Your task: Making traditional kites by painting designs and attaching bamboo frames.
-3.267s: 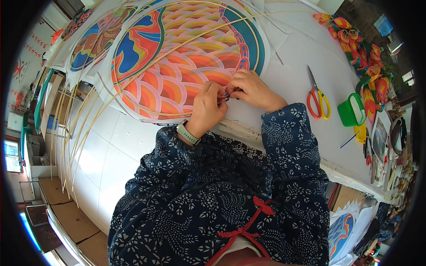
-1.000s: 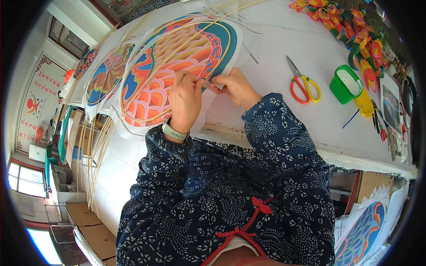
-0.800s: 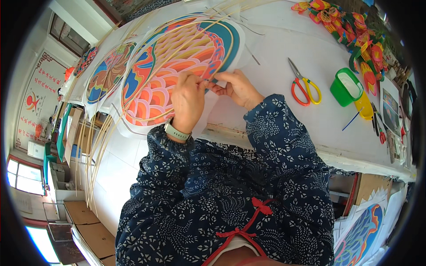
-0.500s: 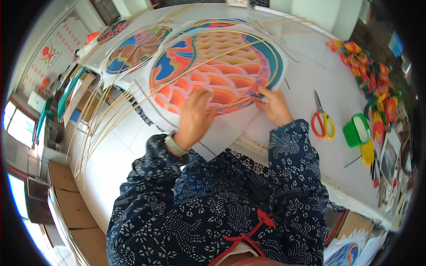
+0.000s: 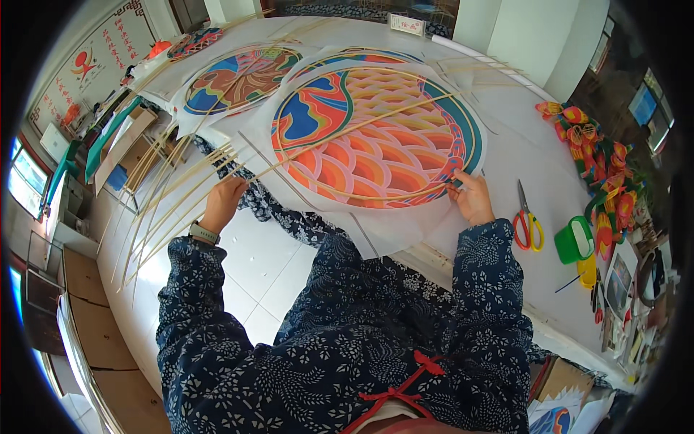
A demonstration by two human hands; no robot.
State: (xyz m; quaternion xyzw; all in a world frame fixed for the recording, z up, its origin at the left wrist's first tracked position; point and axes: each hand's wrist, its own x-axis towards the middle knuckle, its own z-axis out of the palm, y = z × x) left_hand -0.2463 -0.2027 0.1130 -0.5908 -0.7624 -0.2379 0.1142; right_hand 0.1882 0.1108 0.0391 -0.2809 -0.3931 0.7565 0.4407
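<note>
A round painted sheet [image 5: 390, 163] with orange scale shapes and a blue-and-red swirl lies on the white table. A thin bamboo hoop [image 5: 376, 197] runs round inside its edge. Across it slants a long bamboo strip [image 5: 361, 129], from the upper right down past the left rim. My left hand [image 5: 223, 206], off the table's near left edge, is closed on the lower end of this strip. At the lower right rim, the fingers of my right hand [image 5: 473, 200] pinch the hoop's edge. The exact contact under those fingertips is partly hidden.
Several loose bamboo strips [image 5: 163, 195] jut over the table's left edge. More painted rounds [image 5: 242, 79] lie farther back. On the right are scissors [image 5: 529, 220], a green container [image 5: 575, 240] and a colourful bundle [image 5: 603, 166]. A dark thin rod [image 5: 289, 184] crosses the near edge.
My left hand has moved from the painted sheet's lower edge out left to the strip's end. My right hand stays at the rim. The whole view has shifted slightly.
</note>
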